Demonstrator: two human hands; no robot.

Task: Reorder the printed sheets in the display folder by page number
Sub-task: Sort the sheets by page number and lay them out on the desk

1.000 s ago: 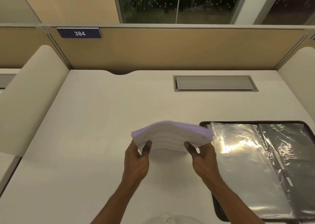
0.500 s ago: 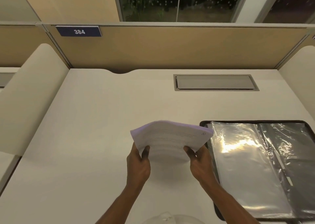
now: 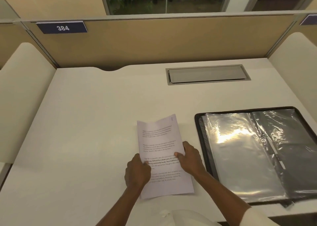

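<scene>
Sorting step in progress.
My left hand and right hand pinch the printed sheets; the display folder lies right of my hands. Next: read page numbers.

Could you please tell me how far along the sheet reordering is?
Done: the display folder lies open, its visible sleeves looking empty. In hand: left hand and right hand grip the stack of sheets on the desk. Left: sorting by page number and refiling.

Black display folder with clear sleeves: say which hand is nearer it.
Right. The right hand grips the white printed sheets at their right edge, beside the black display folder; the left hand holds their left edge, farther off.
</scene>
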